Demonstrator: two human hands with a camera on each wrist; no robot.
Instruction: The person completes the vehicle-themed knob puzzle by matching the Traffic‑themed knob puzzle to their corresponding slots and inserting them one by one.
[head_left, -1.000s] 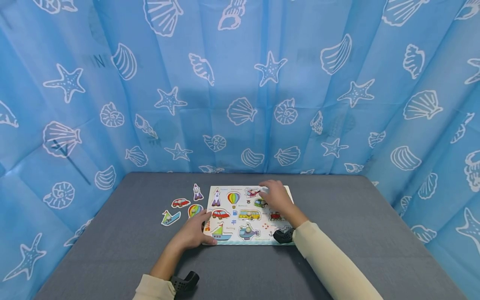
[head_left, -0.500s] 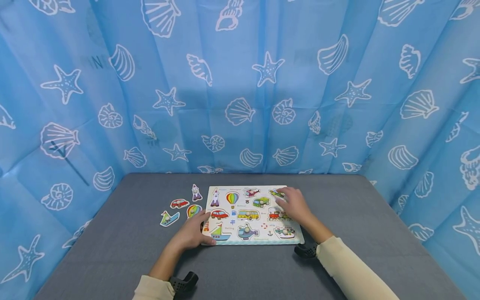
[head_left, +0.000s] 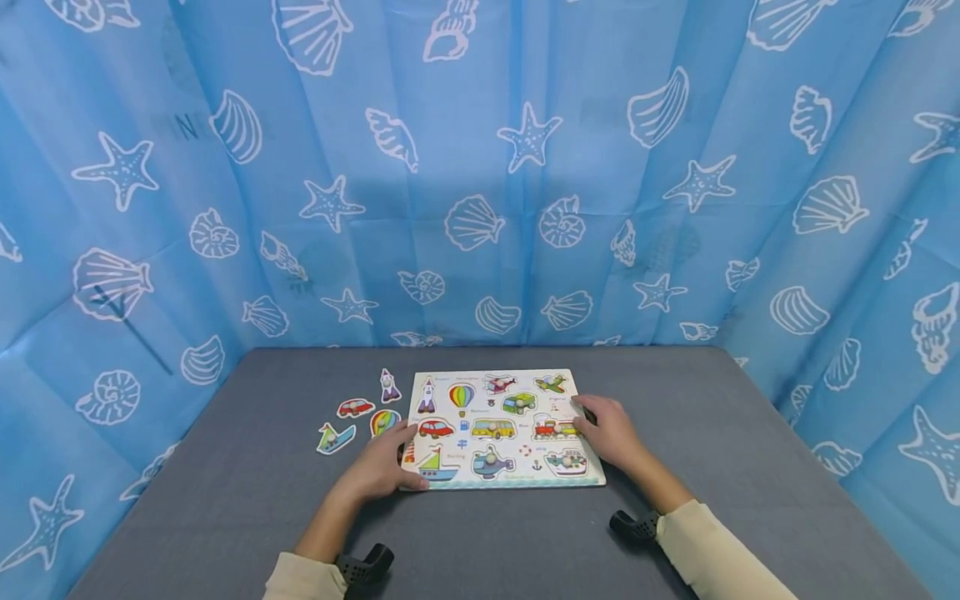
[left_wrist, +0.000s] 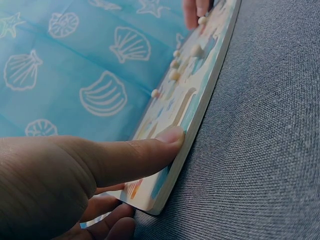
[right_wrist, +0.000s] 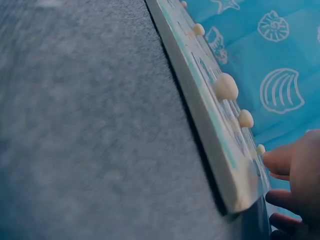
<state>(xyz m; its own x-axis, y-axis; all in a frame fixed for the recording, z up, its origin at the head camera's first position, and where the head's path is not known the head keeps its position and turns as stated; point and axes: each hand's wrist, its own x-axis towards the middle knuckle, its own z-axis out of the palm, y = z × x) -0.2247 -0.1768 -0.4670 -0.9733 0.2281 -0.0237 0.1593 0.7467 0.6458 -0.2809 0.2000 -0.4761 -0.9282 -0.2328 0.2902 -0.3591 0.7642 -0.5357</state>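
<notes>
A white vehicle puzzle board [head_left: 525,482] lies flat on the table. My left hand [head_left: 375,462] grips its left edge, thumb on top near the front corner, fingers at the side. At the right edge, my right hand [head_left: 617,433] holds the board, its thumb over the train piece [head_left: 551,427] and its other fingers beyond the edge, partly hidden. Knobbed pieces sit in the board, among them the plane [head_left: 551,383], bus [head_left: 493,428] and submarine [head_left: 492,462]. In the left wrist view, the left thumb [left_wrist: 167,137] presses on the board's top.
Left of the board lie a loose rocket piece [head_left: 389,386], a red car piece [head_left: 356,407], a balloon piece [head_left: 384,422] and a sailboat piece [head_left: 335,438]. The grey table [head_left: 480,542] ends at a blue shell-print curtain [head_left: 465,275].
My right hand has come from the upper middle of the board, past the plane piece, down to the right edge. The plane now shows in full. My left hand keeps its grip.
</notes>
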